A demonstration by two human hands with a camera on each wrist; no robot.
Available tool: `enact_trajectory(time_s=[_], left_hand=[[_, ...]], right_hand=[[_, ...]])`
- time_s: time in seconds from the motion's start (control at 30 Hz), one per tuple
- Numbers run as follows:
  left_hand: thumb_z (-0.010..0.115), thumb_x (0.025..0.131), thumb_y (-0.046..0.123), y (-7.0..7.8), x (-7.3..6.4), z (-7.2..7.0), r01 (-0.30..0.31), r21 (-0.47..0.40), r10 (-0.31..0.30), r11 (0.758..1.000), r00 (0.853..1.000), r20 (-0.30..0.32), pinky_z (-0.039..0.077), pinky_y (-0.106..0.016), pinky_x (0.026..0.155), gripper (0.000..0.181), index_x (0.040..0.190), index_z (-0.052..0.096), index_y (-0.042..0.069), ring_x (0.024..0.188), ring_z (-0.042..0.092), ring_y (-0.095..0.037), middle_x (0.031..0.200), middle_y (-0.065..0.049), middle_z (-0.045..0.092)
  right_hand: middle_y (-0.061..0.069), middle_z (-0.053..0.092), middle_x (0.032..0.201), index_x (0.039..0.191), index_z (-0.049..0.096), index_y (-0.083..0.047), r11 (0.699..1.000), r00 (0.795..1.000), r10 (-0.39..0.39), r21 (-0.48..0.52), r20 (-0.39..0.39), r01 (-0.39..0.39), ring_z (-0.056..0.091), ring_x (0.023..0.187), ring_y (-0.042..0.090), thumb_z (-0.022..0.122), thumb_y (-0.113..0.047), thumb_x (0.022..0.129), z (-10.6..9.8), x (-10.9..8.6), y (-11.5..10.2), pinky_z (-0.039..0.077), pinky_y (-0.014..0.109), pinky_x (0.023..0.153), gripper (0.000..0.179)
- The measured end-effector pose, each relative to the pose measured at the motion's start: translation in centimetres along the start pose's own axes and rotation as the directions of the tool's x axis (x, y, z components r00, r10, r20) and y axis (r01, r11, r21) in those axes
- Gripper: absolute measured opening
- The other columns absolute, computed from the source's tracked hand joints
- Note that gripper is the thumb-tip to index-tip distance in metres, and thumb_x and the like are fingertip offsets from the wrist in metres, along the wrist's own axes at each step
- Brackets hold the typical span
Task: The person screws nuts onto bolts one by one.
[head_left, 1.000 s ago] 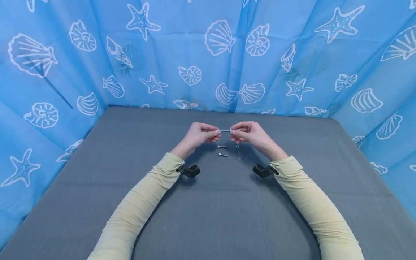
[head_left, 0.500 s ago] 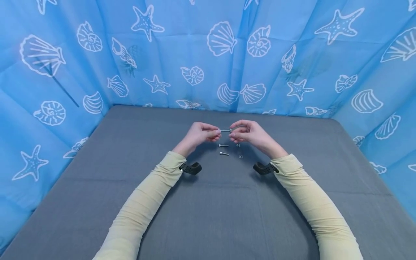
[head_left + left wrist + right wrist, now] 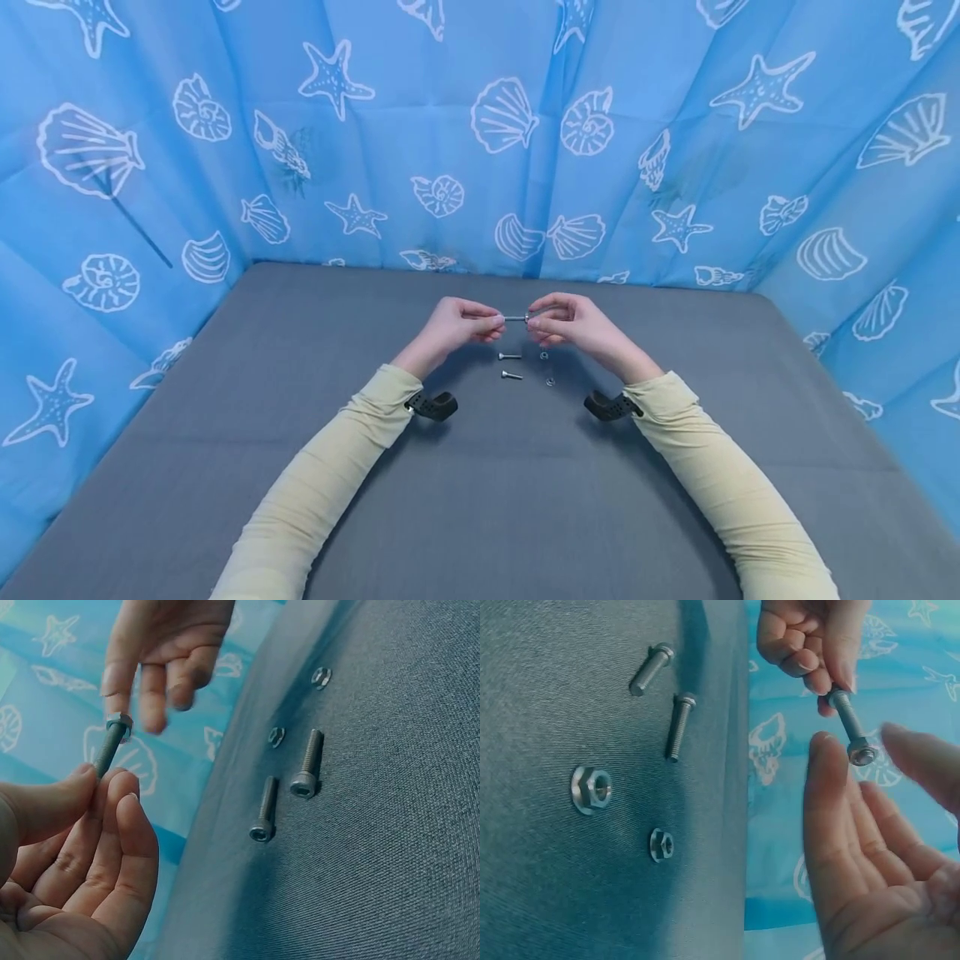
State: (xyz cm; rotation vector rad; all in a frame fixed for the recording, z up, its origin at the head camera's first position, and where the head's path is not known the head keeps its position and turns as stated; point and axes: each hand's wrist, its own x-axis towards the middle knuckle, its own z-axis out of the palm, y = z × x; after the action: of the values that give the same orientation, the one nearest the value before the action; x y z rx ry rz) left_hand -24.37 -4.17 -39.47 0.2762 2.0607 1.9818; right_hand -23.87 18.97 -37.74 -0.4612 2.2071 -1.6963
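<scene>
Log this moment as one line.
left hand: pinches bolt | right hand: spread beside nut on bolt | table: two loose bolts, two loose nuts

Left hand point(image 3: 814, 637) pinches a bolt point(image 3: 845, 714) bearing a nut point(image 3: 861, 753), right hand point(image 3: 874, 862) spread near it; on the counter point(image 3: 547, 900), two loose bolts point(image 3: 652, 670) point(image 3: 681, 729) left, two flanged nuts point(image 3: 589, 790) point(image 3: 661, 845) right.

blue curtain point(image 3: 476, 223) | white starfish and shell prints point(image 3: 763, 90) | grey fabric-topped table point(image 3: 480, 500) | curtain behind and along sides
</scene>
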Motion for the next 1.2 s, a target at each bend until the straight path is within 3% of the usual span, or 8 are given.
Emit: enact_trajectory(time_s=[0.13, 0.4, 0.6, 0.8, 1.0, 1.2], left_hand=[[0.069, 0.089, 0.009, -0.22, -0.36, -0.07, -0.008, -0.001, 0.008, 1.000, 1.000, -0.002, 0.055, -0.047, 0.085, 0.024, 0.106, 0.068, -0.008, 0.081, 0.070, -0.024, 0.089, -0.017, 0.071], [0.069, 0.090, 0.010, -0.28, -0.69, -0.29, -0.008, 0.005, 0.008, 1.000, 1.000, 0.000, 0.054, -0.048, 0.085, 0.028, 0.109, 0.066, -0.010, 0.081, 0.070, -0.024, 0.089, -0.016, 0.071], [0.070, 0.089, 0.012, -0.10, -0.57, -0.16, -0.020, 0.007, 0.020, 1.000, 1.000, -0.021, 0.055, -0.047, 0.084, 0.024, 0.105, 0.069, -0.006, 0.082, 0.070, -0.026, 0.088, -0.016, 0.071], [0.070, 0.089, 0.011, -0.30, -0.16, -0.09, -0.015, -0.021, 0.015, 1.000, 1.000, -0.018, 0.055, -0.048, 0.085, 0.023, 0.105, 0.069, -0.006, 0.082, 0.070, -0.026, 0.089, -0.015, 0.071], [0.069, 0.089, 0.009, -0.37, -0.27, -0.23, -0.014, -0.021, 0.013, 1.000, 1.000, -0.028, 0.054, -0.049, 0.086, 0.021, 0.104, 0.069, -0.006, 0.079, 0.070, -0.023, 0.089, -0.016, 0.071], [0.069, 0.089, 0.010, -0.26, -0.54, -0.20, -0.015, -0.019, 0.015, 1.000, 1.000, -0.016, 0.054, -0.049, 0.086, 0.023, 0.105, 0.068, -0.007, 0.081, 0.070, -0.023, 0.089, -0.016, 0.071]], right_hand=[[0.029, 0.063, 0.106, 0.121, 0.051, 0.012, 0.998, 0.999, -0.053, 0.045, -0.007, 0.054, 0.067, 0.092, 0.033, 0.061, -0.003, 0.093, 0.31, 0.00, 0.16, 0.049, 0.057, 0.088, 0.033], [0.033, 0.062, 0.105, 0.117, 0.055, 0.014, 1.000, 1.000, 0.005, 0.026, -0.010, -0.005, 0.067, 0.088, 0.033, 0.058, -0.018, 0.098, 0.77, 0.16, 0.33, 0.052, 0.054, 0.085, 0.037], [0.029, 0.063, 0.105, 0.120, 0.053, 0.009, 0.995, 0.998, -0.056, 0.086, -0.008, 0.057, 0.063, 0.096, 0.042, 0.063, -0.008, 0.094, 0.97, 0.55, 0.47, 0.049, 0.057, 0.089, 0.032], [0.029, 0.063, 0.103, 0.115, 0.056, 0.007, 0.998, 0.999, -0.036, 0.043, -0.036, 0.037, 0.067, 0.086, 0.028, 0.060, -0.020, 0.097, 0.85, 0.66, 0.59, 0.057, 0.045, 0.080, 0.033], [0.030, 0.062, 0.105, 0.117, 0.054, 0.007, 0.992, 0.995, -0.095, 0.077, -0.005, 0.095, 0.068, 0.085, 0.023, 0.062, -0.004, 0.093, 0.74, 0.67, 0.64, 0.048, 0.059, 0.088, 0.028], [0.029, 0.063, 0.102, 0.116, 0.057, 0.008, 0.997, 0.997, -0.071, 0.025, -0.007, 0.071, 0.067, 0.086, 0.026, 0.063, -0.012, 0.094, 0.90, 0.50, 0.63, 0.049, 0.058, 0.087, 0.030]])
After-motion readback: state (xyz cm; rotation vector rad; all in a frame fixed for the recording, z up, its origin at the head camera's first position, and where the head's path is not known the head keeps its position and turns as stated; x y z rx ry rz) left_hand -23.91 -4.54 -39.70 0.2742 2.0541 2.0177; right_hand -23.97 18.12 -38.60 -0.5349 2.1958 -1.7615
